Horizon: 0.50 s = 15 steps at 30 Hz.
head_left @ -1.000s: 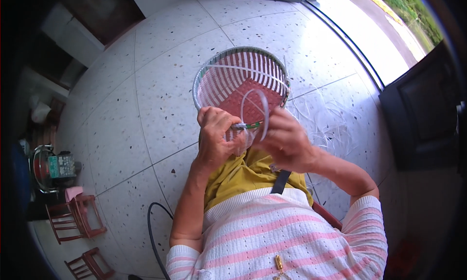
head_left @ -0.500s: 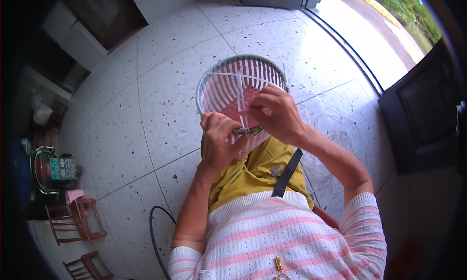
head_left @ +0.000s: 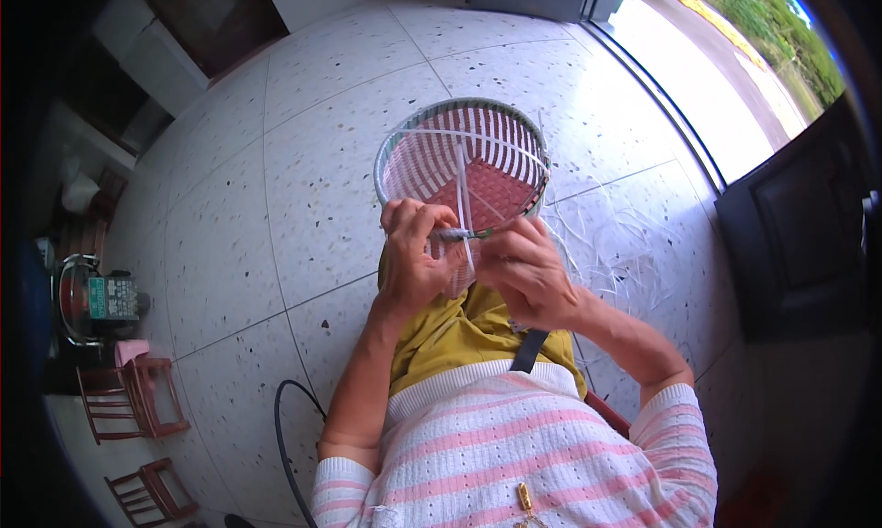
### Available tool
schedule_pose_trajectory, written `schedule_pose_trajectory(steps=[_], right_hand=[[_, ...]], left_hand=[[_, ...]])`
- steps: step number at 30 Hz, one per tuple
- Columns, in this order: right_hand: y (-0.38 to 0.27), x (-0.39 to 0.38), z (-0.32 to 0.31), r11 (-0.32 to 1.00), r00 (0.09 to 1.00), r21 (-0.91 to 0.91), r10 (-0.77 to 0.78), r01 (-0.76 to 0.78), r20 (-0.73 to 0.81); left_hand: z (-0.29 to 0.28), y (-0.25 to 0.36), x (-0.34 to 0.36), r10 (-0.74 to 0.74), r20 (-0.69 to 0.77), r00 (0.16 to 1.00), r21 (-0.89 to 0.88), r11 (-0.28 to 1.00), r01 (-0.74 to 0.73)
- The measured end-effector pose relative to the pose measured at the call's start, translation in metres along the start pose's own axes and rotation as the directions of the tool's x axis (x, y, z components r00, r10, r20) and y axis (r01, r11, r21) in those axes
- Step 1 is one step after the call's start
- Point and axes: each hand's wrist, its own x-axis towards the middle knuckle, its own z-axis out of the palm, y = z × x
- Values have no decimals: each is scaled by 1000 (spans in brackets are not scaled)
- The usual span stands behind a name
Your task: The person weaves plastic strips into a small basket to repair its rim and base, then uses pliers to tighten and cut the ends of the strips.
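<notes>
A round woven basket [head_left: 497, 190] with a red base, pale slatted sides and a grey-green wrapped rim rests at my lap, its mouth tilted toward me. My left hand [head_left: 415, 251] grips the near rim, thumb on the outer side. A white plastic strip [head_left: 463, 184] runs down the inside and over the near rim between my hands; another strip crosses the mouth near its far side. Just right of that crossing point, my right hand [head_left: 525, 269] is closed in a pinch at the rim. Its fingertips hide whatever they hold.
Loose white strips [head_left: 616, 243] lie tangled on the speckled tile floor to the right. Beyond them are a dark door [head_left: 781, 216] and an open doorway. Small reddish wooden chairs [head_left: 138, 399] stand at left, and a black cable [head_left: 283, 436] curves beside me.
My right hand has come down from above the basket's mouth to the near rim, on its outer side. The left hand keeps its grip on the rim.
</notes>
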Motion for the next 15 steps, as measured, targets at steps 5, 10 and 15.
schedule_pose_trajectory(steps=[5,10,15], right_hand=[[-51,-7,-44,881,991,453,128,-136,48],[-102,-30,-92,618,955,762,296,-194,4],[-130,-24,-138,606,912,754,410,-254,-23]], left_hand=[[5,-4,2,17,-18,1000,-37,999,-18],[12,-5,12,18,-66,998,-6,1000,-19],[13,-5,9,17,-82,996,12,1000,-16]])
